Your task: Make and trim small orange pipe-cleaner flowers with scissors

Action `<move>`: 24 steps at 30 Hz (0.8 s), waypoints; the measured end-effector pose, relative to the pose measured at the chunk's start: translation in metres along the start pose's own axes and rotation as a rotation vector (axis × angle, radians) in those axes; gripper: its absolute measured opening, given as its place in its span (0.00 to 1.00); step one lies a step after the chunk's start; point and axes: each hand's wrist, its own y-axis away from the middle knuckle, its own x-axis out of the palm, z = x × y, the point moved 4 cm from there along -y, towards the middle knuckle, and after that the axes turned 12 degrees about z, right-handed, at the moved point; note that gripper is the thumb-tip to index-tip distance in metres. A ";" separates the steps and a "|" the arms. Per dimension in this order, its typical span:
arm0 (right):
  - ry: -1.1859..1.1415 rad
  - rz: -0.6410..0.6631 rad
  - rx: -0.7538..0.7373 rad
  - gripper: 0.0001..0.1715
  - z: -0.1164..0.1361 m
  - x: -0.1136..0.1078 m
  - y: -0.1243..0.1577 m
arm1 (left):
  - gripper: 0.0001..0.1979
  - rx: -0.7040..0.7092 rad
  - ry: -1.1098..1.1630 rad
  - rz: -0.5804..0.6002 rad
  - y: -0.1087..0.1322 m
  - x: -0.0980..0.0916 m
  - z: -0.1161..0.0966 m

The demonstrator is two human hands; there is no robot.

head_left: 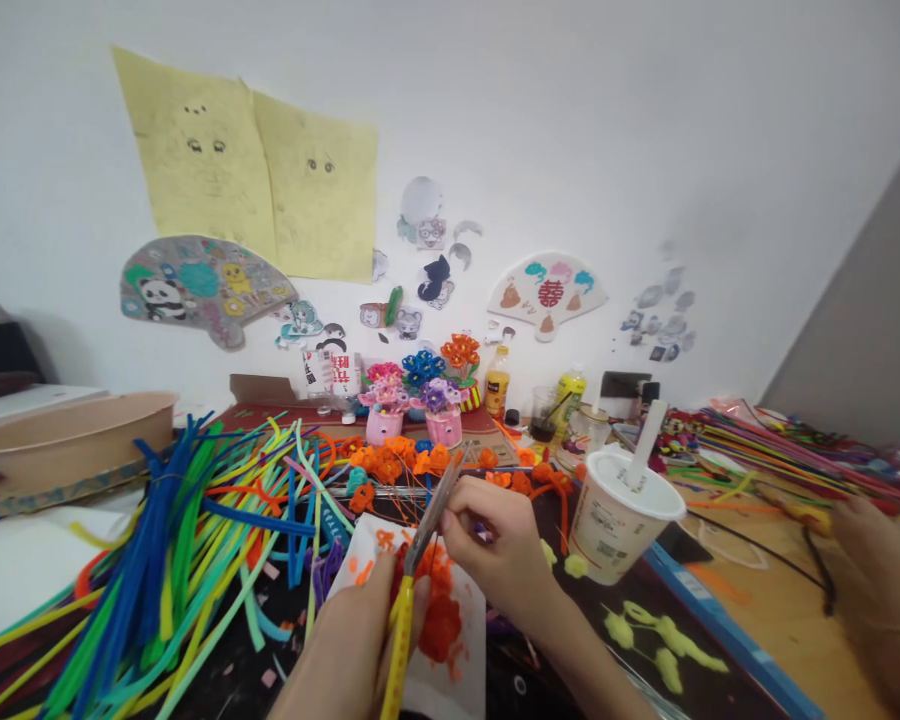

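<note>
Left hand [367, 640]: clamping on a yellow-handled tool [399, 640], metal end pointing up and away.
Right hand [499, 545]: fingers drawing together beside the metal end; can't tell what they're pinching.
Tool position: slanting over white paper [471, 690] covered in orange bits.
Left side: pipe cleaners [172, 560] crowding in, leaving little room.
Far side: orange flowers [390, 458] lining up past the hands.
Right side: paper cup [607, 535] standing near the right hand; yellow fuzzy pieces [667, 665] lying inside the blue edge [742, 635].
Beyond edge: another person's hand [881, 560] hovering over the wooden worktop [802, 655], well apart.
</note>
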 end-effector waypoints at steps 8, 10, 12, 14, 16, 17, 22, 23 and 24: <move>-0.029 0.022 0.006 0.12 -0.002 -0.002 0.000 | 0.15 -0.003 0.015 0.084 0.001 -0.018 -0.012; -0.069 0.045 0.022 0.11 -0.004 -0.002 -0.001 | 0.14 0.009 0.024 0.102 0.002 -0.022 -0.015; -0.154 0.061 0.065 0.11 -0.008 -0.003 -0.001 | 0.13 0.022 0.032 0.117 0.005 -0.024 -0.018; -0.269 0.081 0.120 0.10 -0.012 -0.003 0.000 | 0.12 0.033 0.038 0.125 0.007 -0.027 -0.022; -0.376 0.108 0.163 0.10 -0.014 -0.003 0.000 | 0.11 0.061 0.034 0.126 0.010 -0.030 -0.029; -0.417 0.123 0.177 0.10 -0.015 -0.003 0.001 | 0.12 0.092 0.026 0.124 0.012 -0.031 -0.033; -0.495 0.140 0.187 0.10 -0.013 -0.006 0.001 | 0.21 0.275 -0.003 0.116 0.026 -0.038 -0.053; -0.495 0.133 0.178 0.11 -0.012 -0.007 0.001 | 0.21 0.287 0.001 0.118 0.028 -0.039 -0.055; -0.490 0.122 0.168 0.12 -0.011 -0.008 0.000 | 0.20 0.297 0.008 0.121 0.030 -0.041 -0.056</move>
